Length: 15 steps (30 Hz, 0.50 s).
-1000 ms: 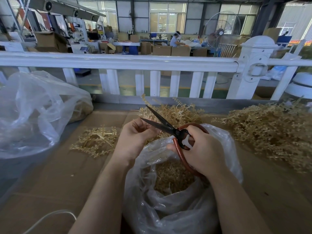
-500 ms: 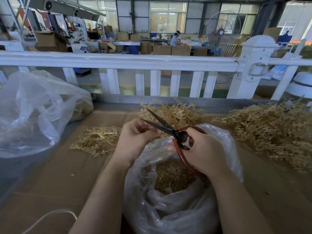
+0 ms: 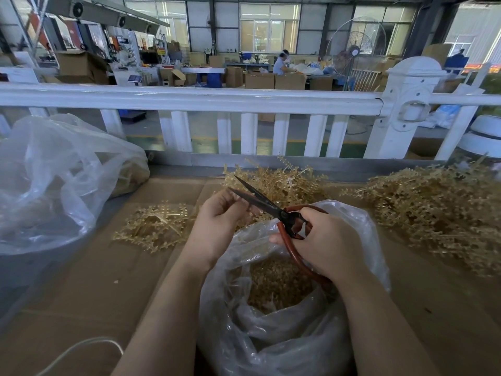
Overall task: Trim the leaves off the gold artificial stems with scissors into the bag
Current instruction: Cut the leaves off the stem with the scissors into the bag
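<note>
Head view: mid-trim. Right hand (image 3: 329,240) grips scissors (image 3: 267,206), blades parted; left hand (image 3: 221,217) curled, probably pinching a gold stem, hidden. Both above clear bag (image 3: 360,232) on worktop (image 3: 89,280). Next: close blades, drop leaves in.

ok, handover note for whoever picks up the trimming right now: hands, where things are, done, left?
Right hand: grips the red handles of the scissors, blades open and pointing up-left.
Left hand: fingers curled by the blades, pinching something; the stem itself is hidden.
Both hands are over the open clear bag, which already holds gold trimmings.
Done: a fair amount cut into the bag; a small flat pile of gold stems lies to the left.
Left: a big heap of gold stems to the right and another behind the hands appear untrimmed.
</note>
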Motion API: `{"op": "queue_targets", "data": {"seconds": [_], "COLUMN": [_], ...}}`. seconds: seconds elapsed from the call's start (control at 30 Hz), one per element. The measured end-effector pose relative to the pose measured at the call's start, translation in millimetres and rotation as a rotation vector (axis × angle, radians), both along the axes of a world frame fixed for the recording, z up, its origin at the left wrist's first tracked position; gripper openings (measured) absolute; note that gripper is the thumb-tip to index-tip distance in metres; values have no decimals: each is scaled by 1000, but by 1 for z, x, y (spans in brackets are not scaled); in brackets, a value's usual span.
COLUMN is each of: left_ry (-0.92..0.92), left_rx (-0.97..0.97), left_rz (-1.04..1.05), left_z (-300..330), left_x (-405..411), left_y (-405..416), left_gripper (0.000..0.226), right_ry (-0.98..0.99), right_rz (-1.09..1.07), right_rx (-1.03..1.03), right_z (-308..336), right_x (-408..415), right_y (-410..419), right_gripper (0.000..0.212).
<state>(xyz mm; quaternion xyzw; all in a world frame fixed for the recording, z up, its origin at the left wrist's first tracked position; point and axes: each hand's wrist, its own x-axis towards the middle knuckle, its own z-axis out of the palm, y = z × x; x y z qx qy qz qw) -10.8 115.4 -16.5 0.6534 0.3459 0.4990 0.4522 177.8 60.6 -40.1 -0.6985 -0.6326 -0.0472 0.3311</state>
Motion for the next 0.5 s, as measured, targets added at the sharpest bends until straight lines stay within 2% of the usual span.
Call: {"op": "queue_targets", "data": {"seconds": [0.13,0.33,0.5], "left_ry": [-4,-19,-19], "left_rx": [-3,-6,-7], "left_rz": [19,55,54], "left_z": [-2,-2,-3], "left_x": [1,-1,-2], "left_y": [1,3,5], "left_gripper": [19,20,19], "right_ry": [1,0,19], "right_rz": [8,13,18], "right_rx": [17,29,44], "right_z": [2,5,4], "right_x": [0,-2,-4], "right_y": [-1,-2,-2], "right_gripper": [78,66,75]}}
